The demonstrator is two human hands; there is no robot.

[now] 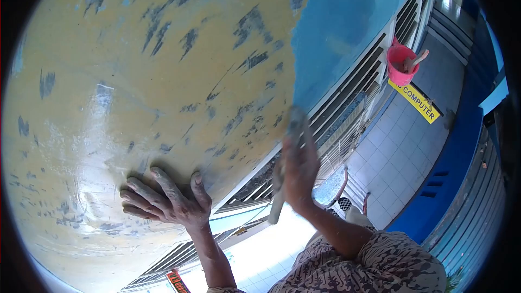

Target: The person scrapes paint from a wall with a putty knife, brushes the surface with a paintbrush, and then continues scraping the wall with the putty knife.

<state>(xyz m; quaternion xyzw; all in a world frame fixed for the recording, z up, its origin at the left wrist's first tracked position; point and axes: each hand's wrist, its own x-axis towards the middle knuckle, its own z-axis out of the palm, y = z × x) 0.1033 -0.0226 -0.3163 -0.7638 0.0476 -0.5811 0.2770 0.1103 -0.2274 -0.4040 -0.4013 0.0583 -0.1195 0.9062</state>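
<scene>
Fingers spread, my left hand (171, 198) lies against the yellowish wall (179, 81), which has many grey scraped patches. To the right, near the wall's lower edge, my right hand (298, 171) is wrapped round a scraper (277, 206). Its handle end sticks out below the fist, and motion blurs the hand and the upper end of the tool. Both hands look dusty. Blue paint (336, 27) with a ragged border covers the wall's upper right part.
A pink bucket (401, 66) with a stick-like handle in it hangs by the louvred vents (374, 65). Below it is a yellow sign (415, 102). Tiled floor (393, 141) and a blue band (429, 190) lie far below. Part of another person (345, 203) shows beneath my right arm.
</scene>
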